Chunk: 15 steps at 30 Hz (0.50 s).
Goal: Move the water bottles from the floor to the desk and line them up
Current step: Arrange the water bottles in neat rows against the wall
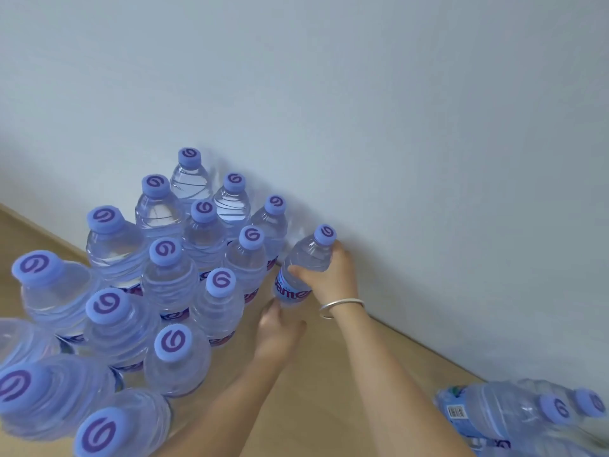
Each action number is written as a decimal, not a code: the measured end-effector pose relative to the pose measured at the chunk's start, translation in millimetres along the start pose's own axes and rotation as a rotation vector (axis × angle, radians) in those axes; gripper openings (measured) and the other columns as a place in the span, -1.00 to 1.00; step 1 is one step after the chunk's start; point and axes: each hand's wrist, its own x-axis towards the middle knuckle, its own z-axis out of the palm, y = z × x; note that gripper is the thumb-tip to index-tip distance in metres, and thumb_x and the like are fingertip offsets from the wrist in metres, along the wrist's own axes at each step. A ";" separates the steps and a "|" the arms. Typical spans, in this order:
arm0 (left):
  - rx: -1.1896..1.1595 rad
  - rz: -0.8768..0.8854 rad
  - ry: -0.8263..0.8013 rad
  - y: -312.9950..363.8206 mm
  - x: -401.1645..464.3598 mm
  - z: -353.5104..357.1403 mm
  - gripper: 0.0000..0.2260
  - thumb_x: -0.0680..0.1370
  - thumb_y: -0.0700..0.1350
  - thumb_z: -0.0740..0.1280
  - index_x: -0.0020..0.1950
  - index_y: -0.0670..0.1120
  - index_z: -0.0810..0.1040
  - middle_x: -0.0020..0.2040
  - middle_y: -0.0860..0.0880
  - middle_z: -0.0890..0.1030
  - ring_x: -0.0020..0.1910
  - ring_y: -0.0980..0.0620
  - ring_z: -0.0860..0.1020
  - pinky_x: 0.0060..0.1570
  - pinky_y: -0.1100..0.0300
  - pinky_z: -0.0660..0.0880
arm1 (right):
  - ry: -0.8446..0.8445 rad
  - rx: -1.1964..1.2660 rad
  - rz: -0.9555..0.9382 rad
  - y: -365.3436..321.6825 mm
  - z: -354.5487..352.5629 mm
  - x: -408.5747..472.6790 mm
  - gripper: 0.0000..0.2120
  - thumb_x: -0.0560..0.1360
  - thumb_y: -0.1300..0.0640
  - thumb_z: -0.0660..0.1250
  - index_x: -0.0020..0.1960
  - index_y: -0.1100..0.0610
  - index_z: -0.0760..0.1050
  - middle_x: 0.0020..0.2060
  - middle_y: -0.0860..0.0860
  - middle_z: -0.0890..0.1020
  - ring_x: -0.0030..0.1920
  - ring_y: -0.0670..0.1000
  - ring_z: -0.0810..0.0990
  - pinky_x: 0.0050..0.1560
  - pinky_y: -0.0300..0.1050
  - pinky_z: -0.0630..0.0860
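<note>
her right hand (pixel 329 275) wrapped its fingers round the shoulder of a clear plastic water bottle with a purple cap (pixel 304 268), tilted at the desk's (pixel 313 374) back edge; the left hand (pixel 280 331), fingers hidden, steadied its base, probably to align it beside the standing rows (pixel 184 258).

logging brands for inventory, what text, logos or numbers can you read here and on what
"ante": partial word on the blue label of the held bottle, the rest hidden by the hands.
Purple swirl logo, no letters: bottle caps.
Barcode on the lying bottle: digits too small to read.
</note>
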 end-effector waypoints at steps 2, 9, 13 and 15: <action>-0.038 -0.029 0.011 2.7 3.6 0.6 -0.53 0.45 -0.26 0.37 0.35 -0.11 0.38 0.22 0.01 0.46 0.06 0.06 0.44 -0.08 0.33 0.35 | 0.005 0.017 -0.003 0.8 4.9 1.6 -0.39 0.16 0.07 0.60 0.13 0.13 0.44 0.05 0.10 0.54 0.01 0.03 0.56 -0.01 -0.24 0.44; -0.033 -0.031 -0.032 13.8 11.2 -3.5 -0.46 0.48 -0.25 0.37 0.44 -0.15 0.29 0.30 -0.07 0.44 0.07 0.15 0.35 0.00 0.29 0.26 | 0.010 0.008 -0.004 0.3 9.7 2.8 -0.33 0.23 0.09 0.59 0.19 0.22 0.32 0.14 0.09 0.42 0.16 0.05 0.44 0.04 -0.32 0.30; -0.043 -0.038 -0.047 13.7 14.0 -2.1 -0.44 0.44 -0.24 0.42 0.41 -0.16 0.32 0.20 -0.01 0.46 0.10 0.08 0.42 0.00 0.28 0.27 | 0.031 0.041 -0.017 1.4 12.3 4.6 -0.39 0.22 0.13 0.59 0.11 0.16 0.31 0.06 0.05 0.39 0.12 0.06 0.46 0.04 -0.27 0.34; -0.053 -0.047 -0.037 13.2 15.7 -1.8 -0.46 0.40 -0.21 0.44 0.34 -0.20 0.37 0.21 -0.06 0.50 0.11 -0.02 0.46 -0.02 0.27 0.28 | 0.042 0.053 -0.024 2.3 14.0 4.2 -0.39 0.22 0.14 0.59 0.12 0.17 0.32 0.06 0.05 0.40 0.12 0.06 0.46 0.05 -0.26 0.35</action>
